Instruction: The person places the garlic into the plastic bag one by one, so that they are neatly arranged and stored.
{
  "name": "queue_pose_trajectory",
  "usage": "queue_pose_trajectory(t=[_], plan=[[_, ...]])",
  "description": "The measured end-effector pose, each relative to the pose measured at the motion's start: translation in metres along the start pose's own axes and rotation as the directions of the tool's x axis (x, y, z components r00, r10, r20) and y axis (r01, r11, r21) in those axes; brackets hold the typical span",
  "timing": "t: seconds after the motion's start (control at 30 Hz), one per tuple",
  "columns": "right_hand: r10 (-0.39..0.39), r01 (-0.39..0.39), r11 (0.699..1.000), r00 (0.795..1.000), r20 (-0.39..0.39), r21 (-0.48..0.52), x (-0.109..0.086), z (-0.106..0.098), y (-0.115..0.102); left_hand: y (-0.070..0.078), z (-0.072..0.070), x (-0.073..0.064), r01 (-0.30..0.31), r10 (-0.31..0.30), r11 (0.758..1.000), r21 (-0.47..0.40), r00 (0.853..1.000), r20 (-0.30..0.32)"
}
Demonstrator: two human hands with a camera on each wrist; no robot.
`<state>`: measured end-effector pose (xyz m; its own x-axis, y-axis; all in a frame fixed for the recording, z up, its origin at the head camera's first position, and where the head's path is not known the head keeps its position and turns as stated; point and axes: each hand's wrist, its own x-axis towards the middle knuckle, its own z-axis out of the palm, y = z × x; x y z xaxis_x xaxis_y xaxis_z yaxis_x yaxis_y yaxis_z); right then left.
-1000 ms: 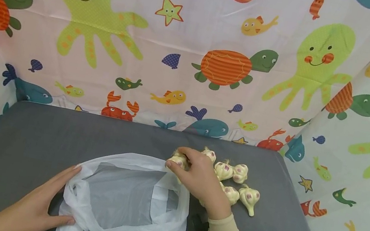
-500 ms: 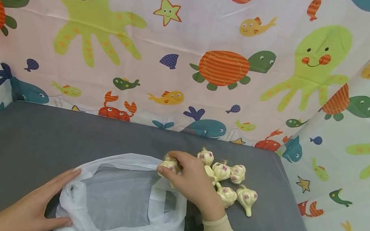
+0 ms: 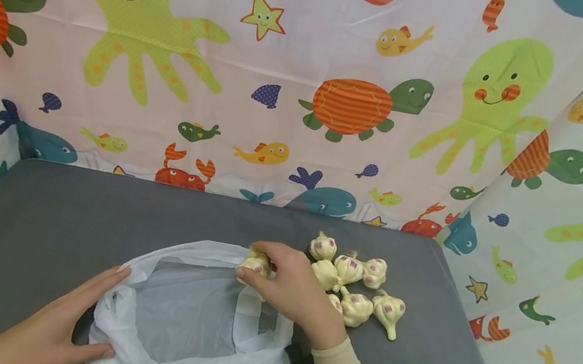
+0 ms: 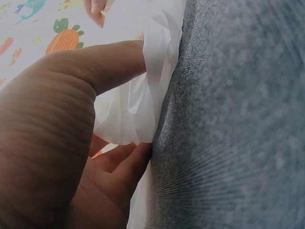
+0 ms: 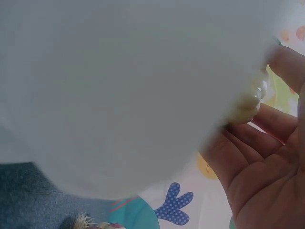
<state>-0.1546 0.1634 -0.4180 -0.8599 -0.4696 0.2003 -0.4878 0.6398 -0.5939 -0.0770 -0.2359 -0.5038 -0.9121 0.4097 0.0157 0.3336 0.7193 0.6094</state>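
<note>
Garlic (image 3: pixel 257 263) in right hand (image 3: pixel 292 283) at bag rim (image 3: pixel 192 250)

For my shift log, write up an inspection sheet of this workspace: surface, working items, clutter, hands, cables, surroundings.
Surface: dark grey, matte, cloth-textured tabletop.
Job's things: white, thin plastic bag with blue and green print, mouth open upward; seven loose, round, cream-and-purple garlic bulbs visible to its right, one partly hidden.
Clutter: small dark object beside the bag's right side, too obscured to identify.
Left hand: touches the bag's left side with thumb and fingers spread.
Right hand: pinches another cream garlic bulb at the bag's far-right rim; contact with the rim unclear.
Cables: nothing seen.
Surroundings: white fabric backdrop printed with colourful sea animals.
</note>
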Motion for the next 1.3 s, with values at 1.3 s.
queue_pose_trajectory(t=[1.3], plan=[[-0.102, 0.102, 0.995, 0.981, 0.167, 0.006, 0.005, 0.033, 0.002, -0.001, 0.005, -0.003, -0.216, 0.219, 0.976, 0.036, 0.968, -0.122]])
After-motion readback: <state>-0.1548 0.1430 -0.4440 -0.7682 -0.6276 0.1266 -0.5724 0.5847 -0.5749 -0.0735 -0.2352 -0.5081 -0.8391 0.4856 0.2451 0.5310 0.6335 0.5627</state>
